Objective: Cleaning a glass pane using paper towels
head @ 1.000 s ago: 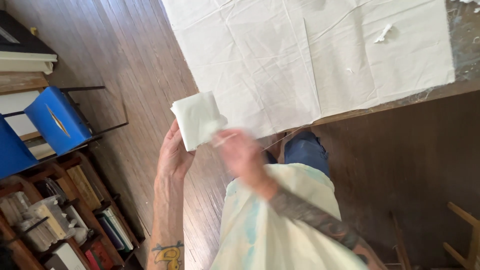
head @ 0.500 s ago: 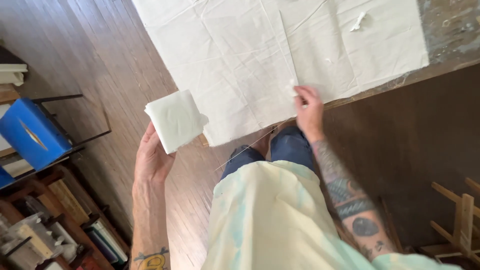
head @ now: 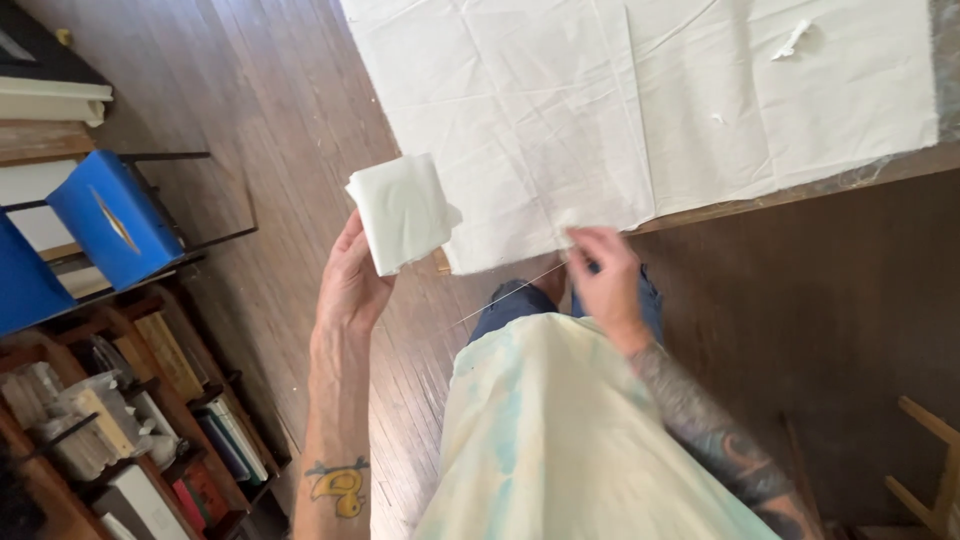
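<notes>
Holding a folded white cloth square (head: 402, 210) up in the left hand (head: 352, 285), fingers tucked behind it and thumb at its lower edge, hand partly closed around the fabric. Square lifted above the wooden plank floor (head: 260, 120), just beside the near corner of the large white sheet (head: 560, 110) spread flat over the table (head: 800, 190). Pinching the sheet's front edge with the right hand (head: 605, 280), fingertips (head: 580, 238) closed on the hem where cloth meets the table's wooden edge. Thin loose thread (head: 510, 295) trailing from that pinch down and leftward across the blue trousers (head: 520, 300). Small crumpled white scrap (head: 795, 40) lying on the far part of the sheet, well apart from both hands. Pale, faintly tinted apron (head: 560, 440) hanging below the wrists. Tattooed forearms on both sides. Blue box (head: 110, 220) on a dark metal rack at left, bookshelf (head: 120, 420) crowded with books beneath it. Light wooden chair frame (head: 925, 470) at the lower right corner.
</notes>
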